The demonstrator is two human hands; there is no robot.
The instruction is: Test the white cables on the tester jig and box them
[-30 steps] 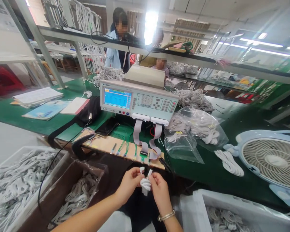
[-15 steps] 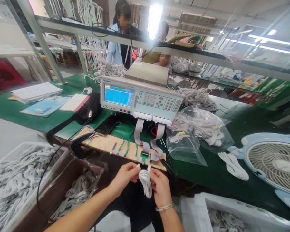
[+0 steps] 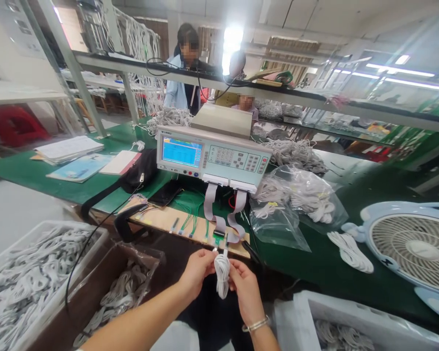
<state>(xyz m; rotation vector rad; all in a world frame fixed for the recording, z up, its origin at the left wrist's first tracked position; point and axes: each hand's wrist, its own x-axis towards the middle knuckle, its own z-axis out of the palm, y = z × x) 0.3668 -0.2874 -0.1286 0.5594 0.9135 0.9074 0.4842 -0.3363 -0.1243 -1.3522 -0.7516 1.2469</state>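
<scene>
My left hand [image 3: 196,271] and my right hand [image 3: 246,287] both pinch a small coiled white cable [image 3: 222,272] between them. Its two plug ends point up at the green connectors [image 3: 218,238] on the front edge of a wooden test board [image 3: 183,225]. Grey ribbon cables [image 3: 209,200] run from the board to a beige tester with a blue screen [image 3: 212,156]. A bracelet is on my right wrist.
A brown box [image 3: 106,287] and a white bin [image 3: 25,273] at lower left hold white cables; another white bin [image 3: 347,326] is at lower right. Bagged cables [image 3: 296,195], loose cables [image 3: 351,248] and a blue fan [image 3: 409,243] lie right. A black bag [image 3: 139,170], papers and people stand behind.
Both hands have lifted the coiled cable up and forward, bringing its plug ends close to the board's green connectors. The view has shifted slightly.
</scene>
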